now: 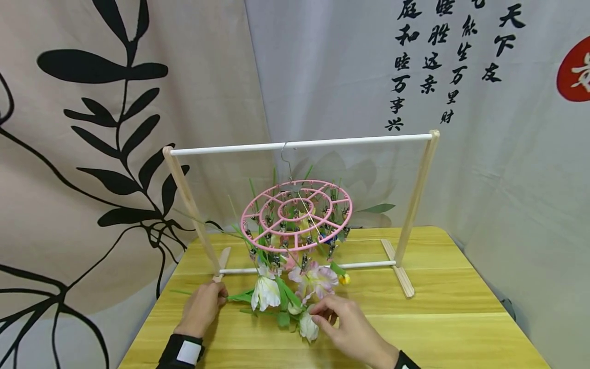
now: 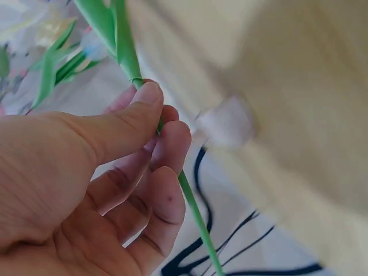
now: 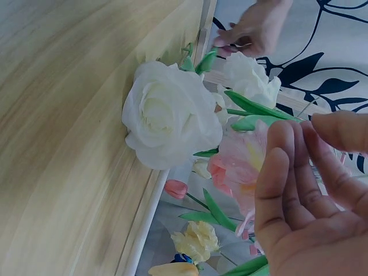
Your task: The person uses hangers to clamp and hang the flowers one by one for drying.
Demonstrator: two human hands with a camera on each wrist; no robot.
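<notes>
My left hand [image 1: 203,307] pinches a thin green artificial flower stem [image 2: 198,215] between thumb and fingers, just under a leaf [image 2: 123,43]. From that hand the leaves run along the table toward a white rose [image 3: 172,115], low at the front. Beside the rose [image 1: 309,326] is my right hand [image 1: 348,325], its fingers loosely bent and nothing visible held between thumb and fingertips. Close behind hang a white flower [image 1: 266,292] and a pale pink flower [image 1: 314,281], below a round pink clip hanger [image 1: 295,233] with several metal clips.
A wooden stand with a white top bar [image 1: 299,145] carries the hanger by its hook. Its right foot [image 1: 398,269] rests on the yellow wooden table [image 1: 442,307]. More flowers, including a yellow one [image 3: 195,241], hang from the hanger. Printed curtains [image 1: 322,77] close off the back.
</notes>
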